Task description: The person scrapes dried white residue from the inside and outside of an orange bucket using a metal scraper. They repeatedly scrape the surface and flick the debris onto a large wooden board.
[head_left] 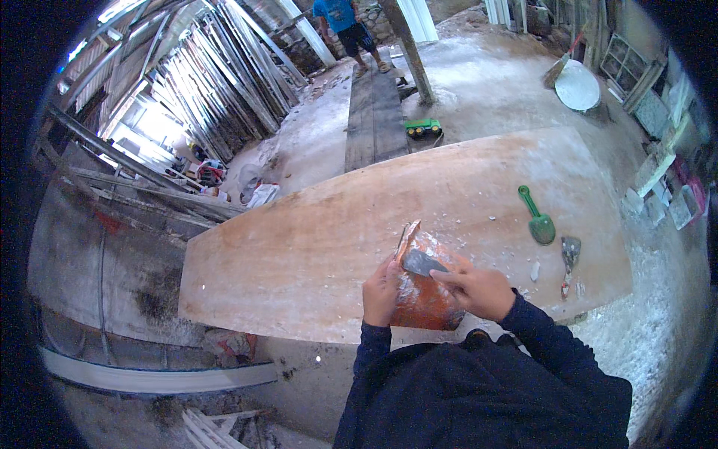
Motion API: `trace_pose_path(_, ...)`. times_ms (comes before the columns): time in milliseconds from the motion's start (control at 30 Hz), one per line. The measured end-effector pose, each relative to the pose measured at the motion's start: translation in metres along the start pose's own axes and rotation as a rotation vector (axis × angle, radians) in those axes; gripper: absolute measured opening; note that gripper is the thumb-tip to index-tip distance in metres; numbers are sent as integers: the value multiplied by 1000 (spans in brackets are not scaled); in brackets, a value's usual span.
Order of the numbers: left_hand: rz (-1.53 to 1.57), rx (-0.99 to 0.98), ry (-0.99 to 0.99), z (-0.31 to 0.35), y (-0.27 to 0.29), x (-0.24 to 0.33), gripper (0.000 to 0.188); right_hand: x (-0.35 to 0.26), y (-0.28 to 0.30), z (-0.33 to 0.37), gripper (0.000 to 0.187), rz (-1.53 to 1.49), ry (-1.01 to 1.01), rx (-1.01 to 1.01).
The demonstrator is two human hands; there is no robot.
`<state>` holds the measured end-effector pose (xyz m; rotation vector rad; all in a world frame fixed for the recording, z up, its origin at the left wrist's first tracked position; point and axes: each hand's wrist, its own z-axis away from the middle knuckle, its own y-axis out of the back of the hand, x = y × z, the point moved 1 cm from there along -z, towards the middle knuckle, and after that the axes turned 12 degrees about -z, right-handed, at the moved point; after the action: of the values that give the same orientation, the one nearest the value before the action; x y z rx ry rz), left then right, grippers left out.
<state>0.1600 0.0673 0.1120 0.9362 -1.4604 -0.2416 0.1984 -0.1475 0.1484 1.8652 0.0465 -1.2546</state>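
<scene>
An orange bucket-like container (425,305), smeared with white residue, lies tilted on the large wooden board (292,262) in front of me. My left hand (380,293) is closed on its left side near the rim. In my right hand (482,290) is a scraper (423,263), its grey metal blade against the container close to the rim; the fingers hide its handle. White flakes are scattered around the container. To the right on the board lie a green toy shovel (540,227) and a second scraper (570,258) with a whitened blade.
Beyond the board, a dark plank (374,120) runs away toward a person in a blue shirt (338,13). Beside the plank sits a green toy truck (423,128). A round whitish basin (577,86) and a broom (556,71) are at the far right. Long strips (217,82) lean at the far left.
</scene>
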Motion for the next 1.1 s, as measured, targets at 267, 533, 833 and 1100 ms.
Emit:
trace_pose_path(267,64,172,-7,1,10,-14,40,23,-18,-9,38,-392,1,4)
trace_pose_path(533,422,393,-54,58,34,-63,65,53,9,20,38,-422,-213,60)
trace_pose_path(833,191,258,88,65,0,-108,30,38,-26,20,39,-197,-91,-75)
trace_pose_path(1100,25,170,148,48,9,-71,33,30,-40,19,40,22,-47,-31)
